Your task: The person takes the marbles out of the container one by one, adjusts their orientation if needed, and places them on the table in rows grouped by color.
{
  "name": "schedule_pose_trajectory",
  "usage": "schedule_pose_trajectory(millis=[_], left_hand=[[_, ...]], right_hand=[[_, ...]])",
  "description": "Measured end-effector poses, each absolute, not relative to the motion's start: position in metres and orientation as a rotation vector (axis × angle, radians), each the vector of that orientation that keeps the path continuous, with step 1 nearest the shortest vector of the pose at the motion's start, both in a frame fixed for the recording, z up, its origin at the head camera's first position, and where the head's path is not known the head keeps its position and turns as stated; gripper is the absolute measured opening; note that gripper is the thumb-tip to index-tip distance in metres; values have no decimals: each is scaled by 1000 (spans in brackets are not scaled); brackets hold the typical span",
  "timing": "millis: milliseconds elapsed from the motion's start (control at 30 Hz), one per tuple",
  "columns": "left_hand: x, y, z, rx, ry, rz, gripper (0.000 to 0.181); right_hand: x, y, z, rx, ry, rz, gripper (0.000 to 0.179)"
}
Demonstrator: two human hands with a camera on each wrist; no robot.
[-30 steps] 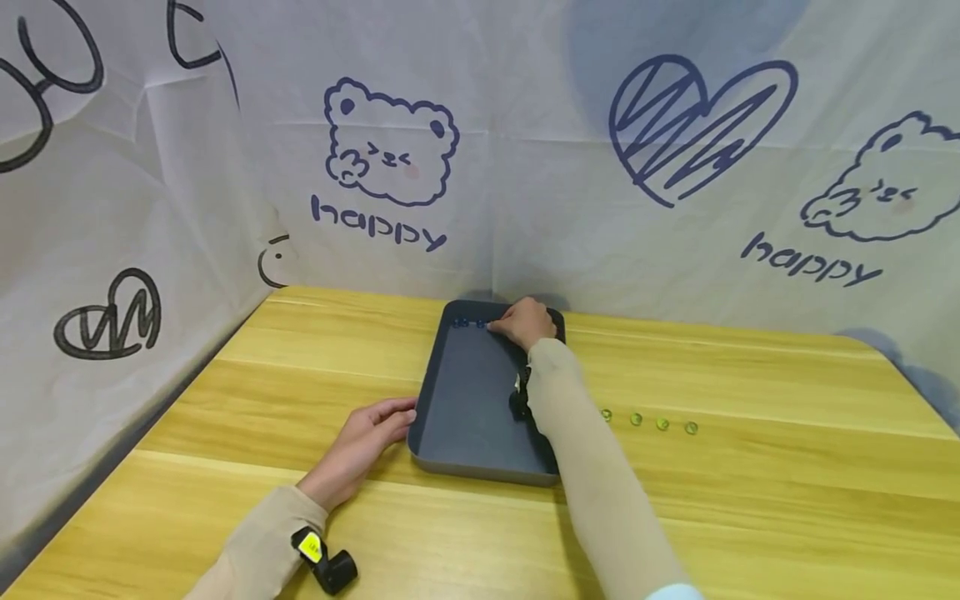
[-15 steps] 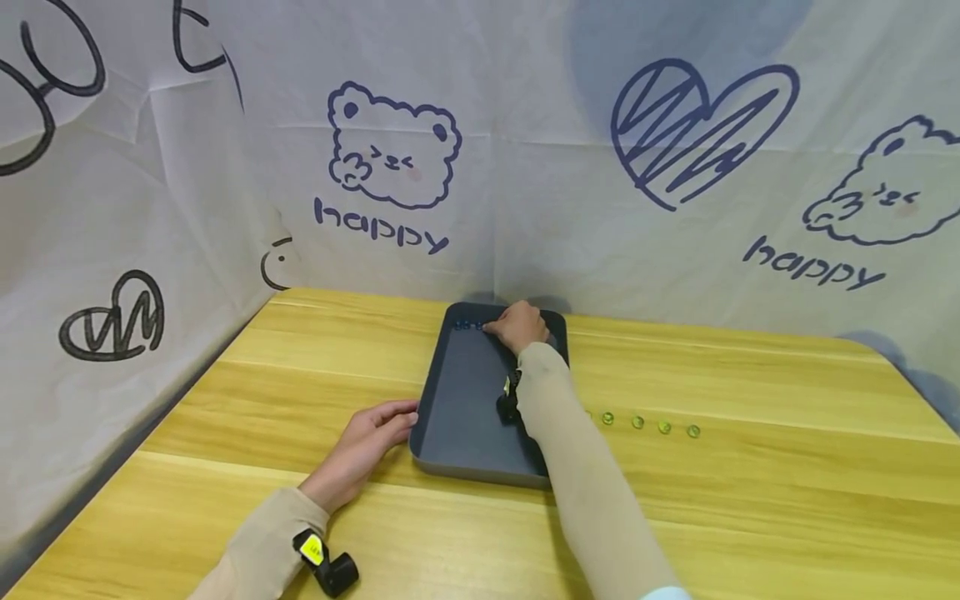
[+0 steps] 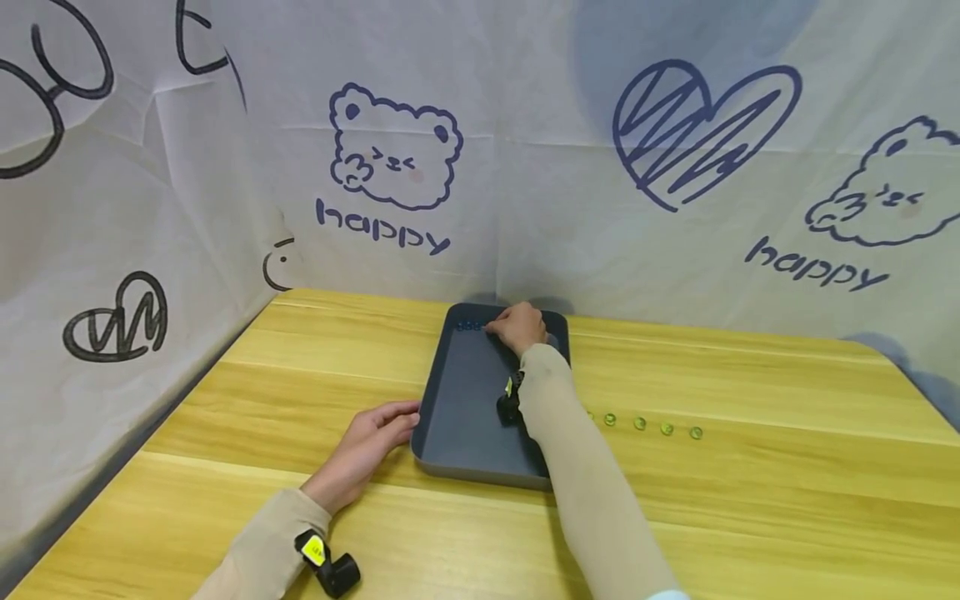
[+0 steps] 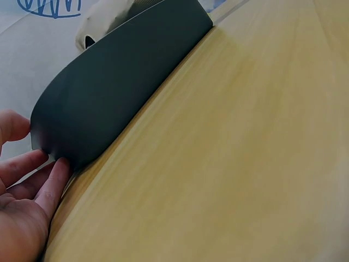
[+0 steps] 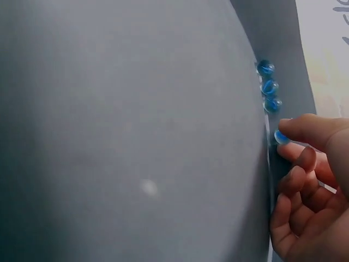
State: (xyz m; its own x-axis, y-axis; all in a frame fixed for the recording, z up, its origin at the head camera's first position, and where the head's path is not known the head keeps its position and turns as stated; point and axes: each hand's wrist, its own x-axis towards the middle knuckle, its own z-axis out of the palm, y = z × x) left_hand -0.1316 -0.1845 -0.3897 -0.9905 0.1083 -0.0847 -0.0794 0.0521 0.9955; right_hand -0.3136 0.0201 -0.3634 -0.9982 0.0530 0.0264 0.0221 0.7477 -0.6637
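Note:
A dark grey tray (image 3: 465, 433) lies on the wooden table. Along its far wall sit three blue marbles (image 5: 270, 86) in a close row. My right hand (image 3: 519, 327) reaches into the tray just right of that row. Between its thumb and index finger it pinches another blue marble (image 5: 281, 136), low by the far wall and a little apart from the row. My left hand (image 3: 375, 437) rests on the table with its fingers extended, fingertips touching the tray's left wall, as the left wrist view shows at a rounded corner (image 4: 60, 136).
Several yellow-green marbles (image 3: 640, 423) stand in a line on the table (image 3: 750, 517) right of the tray, one partly behind the right sleeve (image 3: 592, 475). A white cloth (image 3: 525, 208) with drawings hangs behind the table and at its left.
The third blue marble has shifted left and closed up with the other two. My right forearm has swung slightly left while the hand stays at the far wall. My left hand holds its place.

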Motion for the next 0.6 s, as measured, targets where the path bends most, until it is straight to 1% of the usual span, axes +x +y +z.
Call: schedule_pose_trajectory(millis=[267, 467, 600], left_hand=[[-129, -182, -390, 29, 2180, 2058, 42], [-130, -183, -389, 37, 2193, 2046, 43], [-131, -184, -388, 49, 2195, 2044, 43]], right_hand=[[-308, 33, -354, 13, -2847, 1210, 19], [-308, 38, -327, 95, -2713, 1337, 21], [-306, 41, -307, 84, -2594, 1576, 24]])
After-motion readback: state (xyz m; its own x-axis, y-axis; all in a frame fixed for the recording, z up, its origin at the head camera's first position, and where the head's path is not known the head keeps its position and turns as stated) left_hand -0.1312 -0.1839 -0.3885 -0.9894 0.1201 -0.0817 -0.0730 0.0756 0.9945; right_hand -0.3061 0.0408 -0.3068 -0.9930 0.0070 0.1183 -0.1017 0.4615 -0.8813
